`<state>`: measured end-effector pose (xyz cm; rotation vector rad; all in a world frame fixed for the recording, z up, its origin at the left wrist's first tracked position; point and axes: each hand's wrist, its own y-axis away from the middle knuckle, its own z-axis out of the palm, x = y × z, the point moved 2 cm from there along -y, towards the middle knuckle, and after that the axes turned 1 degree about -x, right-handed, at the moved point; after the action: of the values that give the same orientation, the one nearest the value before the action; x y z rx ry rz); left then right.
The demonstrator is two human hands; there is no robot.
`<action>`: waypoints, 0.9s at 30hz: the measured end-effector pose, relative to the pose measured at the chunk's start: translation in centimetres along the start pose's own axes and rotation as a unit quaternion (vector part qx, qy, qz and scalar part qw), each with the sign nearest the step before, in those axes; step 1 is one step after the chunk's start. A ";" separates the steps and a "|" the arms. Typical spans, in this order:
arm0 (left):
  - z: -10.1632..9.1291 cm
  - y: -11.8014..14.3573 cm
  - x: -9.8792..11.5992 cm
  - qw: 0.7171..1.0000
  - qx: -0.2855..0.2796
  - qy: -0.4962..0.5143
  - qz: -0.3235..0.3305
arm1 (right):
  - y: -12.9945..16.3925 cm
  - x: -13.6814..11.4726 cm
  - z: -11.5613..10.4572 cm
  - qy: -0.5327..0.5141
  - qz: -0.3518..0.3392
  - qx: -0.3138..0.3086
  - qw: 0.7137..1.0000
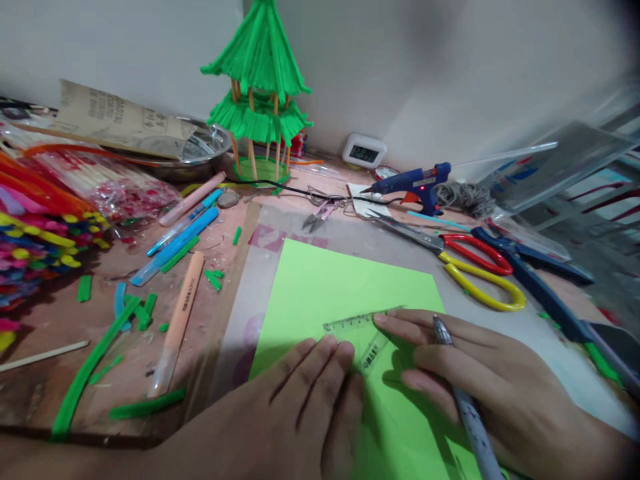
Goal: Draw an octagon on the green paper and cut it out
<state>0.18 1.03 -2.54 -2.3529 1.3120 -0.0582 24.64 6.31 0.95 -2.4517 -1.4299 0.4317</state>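
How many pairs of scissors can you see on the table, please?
3. The red-and-yellow scissors lie right of the green paper; the blue scissors lie just beyond them, further right; small snips lie above the paper. Clutter may hide others.

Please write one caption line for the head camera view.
Both hands, left and right holding a pen, press a ruler onto green paper.

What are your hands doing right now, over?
Left hand flat on the light green paper sheet, fingers at the clear green plastic ruler. Right hand holds a silver pen. Nothing blocking.
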 end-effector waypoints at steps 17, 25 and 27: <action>0.2 -0.5 0.0 1.000 0.011 0.006 -0.028 | 0.0 0.0 0.0 0.009 -0.010 0.003 1.000; 0.7 -0.6 0.2 0.999 0.030 -0.004 -0.030 | 0.1 0.1 0.1 0.013 -0.006 -0.002 1.000; 0.9 -0.6 0.2 0.999 0.043 -0.012 -0.027 | 0.0 0.0 0.0 0.013 -0.007 0.000 1.000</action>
<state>0.93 1.47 -3.14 -2.3103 1.2104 -0.1015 24.67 6.32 0.92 -2.4375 -1.4364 0.3958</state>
